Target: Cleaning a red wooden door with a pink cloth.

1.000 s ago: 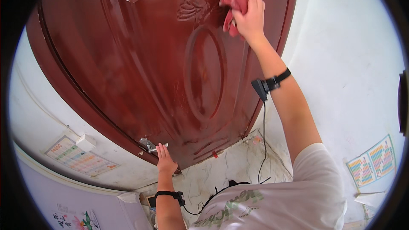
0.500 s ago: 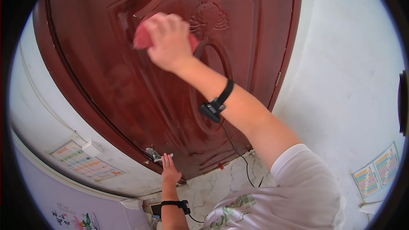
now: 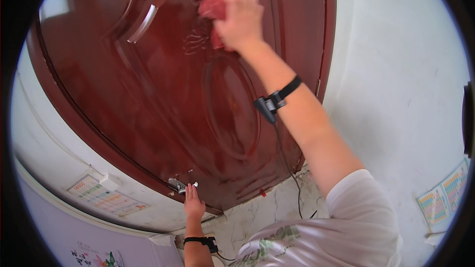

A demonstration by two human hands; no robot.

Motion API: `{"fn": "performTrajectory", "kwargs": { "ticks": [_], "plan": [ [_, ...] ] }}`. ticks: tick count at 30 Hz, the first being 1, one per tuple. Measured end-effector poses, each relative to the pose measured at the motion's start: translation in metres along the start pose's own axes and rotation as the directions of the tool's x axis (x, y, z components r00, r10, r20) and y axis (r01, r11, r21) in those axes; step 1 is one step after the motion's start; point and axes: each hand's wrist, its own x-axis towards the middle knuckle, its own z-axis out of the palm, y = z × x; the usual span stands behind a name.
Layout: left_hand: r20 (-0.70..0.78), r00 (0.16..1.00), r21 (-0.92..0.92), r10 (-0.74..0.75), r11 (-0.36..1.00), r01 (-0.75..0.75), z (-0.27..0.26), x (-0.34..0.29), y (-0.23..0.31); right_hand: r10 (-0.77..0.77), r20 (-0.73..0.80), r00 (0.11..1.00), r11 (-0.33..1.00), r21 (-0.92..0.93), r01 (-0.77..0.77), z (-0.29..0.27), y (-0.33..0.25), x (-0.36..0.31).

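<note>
My right hand is closed on a red cloth and presses it to the upper part of a dark red panelled door. The cloth covers part of the carved ornament there; a lower piece of it shows under my palm. Lower down, my left hand lies over the metal door handle with its fingers stretched out straight across the lever. Its palm side is hidden.
Black bands with small devices and cables sit on both forearms. White walls flank the door. Charts hang at left and right. A white switch box and a lilac panel are at lower left.
My right hand has moved the cloth up and to the right across the door, onto the carved ornament. My left hand stays at the handle. The view has shifted slightly.
</note>
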Motion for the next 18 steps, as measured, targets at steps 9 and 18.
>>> {"fn": "performTrajectory", "kwargs": {
  "ticks": [9,18],
  "plan": [
    [-0.676,0.596,0.238,0.433,0.894,-0.38,-0.211,0.058,0.045,0.342,-0.145,0.928,0.929,-0.096,-0.357,-0.013,0.111,-0.009],
    [-0.877,0.258,0.378,0.405,0.914,-0.148,-0.362,0.126,0.074,-0.003,0.023,1.0,1.0,-0.005,0.003,0.027,-0.058,0.049]
  ]
}}
